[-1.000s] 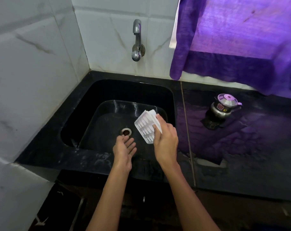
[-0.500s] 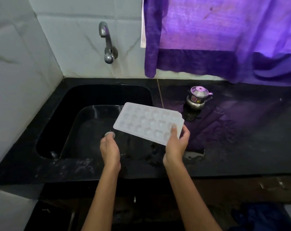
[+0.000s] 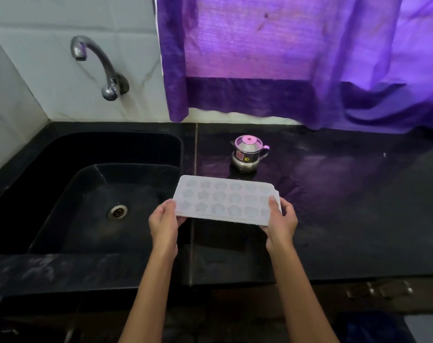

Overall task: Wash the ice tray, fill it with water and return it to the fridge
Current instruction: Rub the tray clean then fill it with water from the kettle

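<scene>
Head view: ice tray (image 3: 225,198), white, star-shaped cells facing up, held roughly level at frame centre, above the black counter (image 3: 346,219) just right of the sink (image 3: 62,174). L hand (image 3: 164,222) grips the tray's left end; R hand (image 3: 281,219) grips the right end, thumb on top. Tap (image 3: 99,65) upper left, no water running. Small steel pot (image 3: 248,154) behind tray. Purple curtain (image 3: 284,58) across the top.

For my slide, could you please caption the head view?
Both hands, left and right, hold the ice tray level beside the black sink.
</scene>
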`<state>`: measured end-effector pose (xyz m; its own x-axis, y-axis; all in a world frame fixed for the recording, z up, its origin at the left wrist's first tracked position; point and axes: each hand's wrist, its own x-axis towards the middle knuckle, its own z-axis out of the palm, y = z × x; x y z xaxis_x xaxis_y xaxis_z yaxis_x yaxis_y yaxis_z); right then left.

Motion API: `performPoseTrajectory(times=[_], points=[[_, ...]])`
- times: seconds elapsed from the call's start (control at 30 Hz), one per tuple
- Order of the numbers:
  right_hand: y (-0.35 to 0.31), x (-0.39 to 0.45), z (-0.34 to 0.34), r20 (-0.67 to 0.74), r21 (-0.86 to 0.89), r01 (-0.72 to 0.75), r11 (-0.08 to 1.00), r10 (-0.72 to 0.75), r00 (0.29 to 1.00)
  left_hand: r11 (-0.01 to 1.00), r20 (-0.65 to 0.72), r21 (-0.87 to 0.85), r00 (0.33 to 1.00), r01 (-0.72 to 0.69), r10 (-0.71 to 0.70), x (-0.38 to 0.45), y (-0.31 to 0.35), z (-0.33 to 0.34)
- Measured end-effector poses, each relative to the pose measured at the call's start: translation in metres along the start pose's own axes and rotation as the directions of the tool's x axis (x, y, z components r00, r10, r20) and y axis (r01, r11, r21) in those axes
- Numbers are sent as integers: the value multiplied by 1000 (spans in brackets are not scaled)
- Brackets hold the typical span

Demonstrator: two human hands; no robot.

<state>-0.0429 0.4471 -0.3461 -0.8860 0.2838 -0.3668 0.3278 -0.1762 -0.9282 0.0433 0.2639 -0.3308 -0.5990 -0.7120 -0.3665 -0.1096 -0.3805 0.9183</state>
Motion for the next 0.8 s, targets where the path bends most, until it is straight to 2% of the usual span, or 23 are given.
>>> performPoseTrajectory(times=[0.07, 0.13, 0.3, 0.43, 0.67, 0.8], points=[[-5, 23, -13, 24, -76, 35, 997, -33, 999, 999, 29, 24, 998, -48, 48, -6, -10, 22], [-9, 44, -23, 54, -222, 116, 968, -107, 993, 996, 14, 48, 997, -72, 71, -10, -20, 42], [-13, 87, -44, 153, -564, 302, 769, -262, 953, 982, -128, 170, 986, -85, 108, -21, -40, 80], [-15, 107, -52, 237, -622, 368, 691, -282, 930, 948, -210, 310, 968, -68, 138, -25, -44, 93], [-14, 126, -50, 286, -691, 361, 626, -221, 932, 847, -158, 532, 981, -10, 111, -12, -30, 91], [-25, 134, -47, 291, -769, 325, 551, -151, 945, 722, -121, 688, 992, 70, 19, -4, -19, 90]])
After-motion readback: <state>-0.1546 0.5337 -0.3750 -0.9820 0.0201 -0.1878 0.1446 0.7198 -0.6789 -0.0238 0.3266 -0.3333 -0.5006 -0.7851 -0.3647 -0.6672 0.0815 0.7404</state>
